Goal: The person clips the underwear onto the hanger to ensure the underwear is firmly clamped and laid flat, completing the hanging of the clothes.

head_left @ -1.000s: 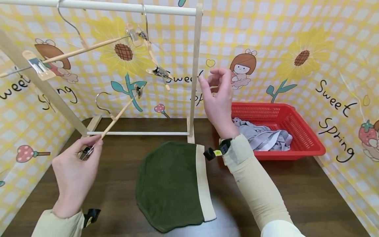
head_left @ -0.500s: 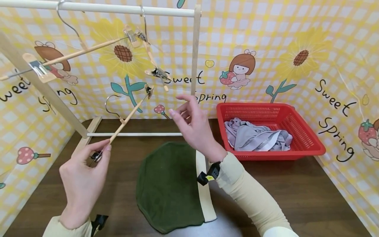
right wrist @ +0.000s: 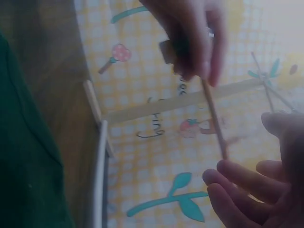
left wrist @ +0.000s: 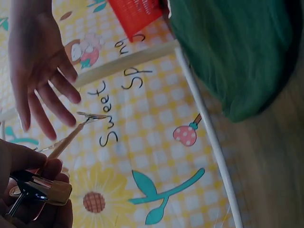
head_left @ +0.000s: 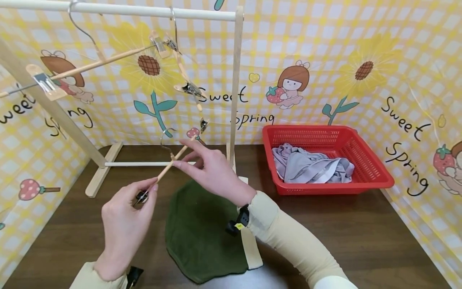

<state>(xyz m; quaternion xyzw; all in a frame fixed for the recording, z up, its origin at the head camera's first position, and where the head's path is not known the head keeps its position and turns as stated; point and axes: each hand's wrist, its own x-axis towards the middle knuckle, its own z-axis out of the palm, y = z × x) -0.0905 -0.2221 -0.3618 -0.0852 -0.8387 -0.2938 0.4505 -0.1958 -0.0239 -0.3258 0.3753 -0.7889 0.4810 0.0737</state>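
Note:
A wooden clip hanger (head_left: 166, 170) with a metal hook is held slantwise above the table in the head view. My left hand (head_left: 126, 216) pinches its near end between thumb and fingers, next to a metal clip (head_left: 142, 196). My right hand (head_left: 220, 172) is at the hanger's far half, fingertips close to the bar. In the right wrist view, the fingers of the right hand (right wrist: 266, 190) are spread, with a gap to the thumb. Below lies a dark green cloth piece (head_left: 202, 237) with a cream band (head_left: 251, 249), flat on the table and partly covered by the right forearm.
A rack with a white top rail (head_left: 126, 10) and wooden post (head_left: 236, 80) stands at the back left. Two clip hangers hang on it, one wide (head_left: 122, 56) and one turned edge-on (head_left: 184, 72). Right, a red basket (head_left: 333, 188) holds grey cloth (head_left: 306, 164).
My left hand has carried the hanger rightward and slightly up. My right hand has come left and down from near the rack post to the hanger. The green cloth has stayed put.

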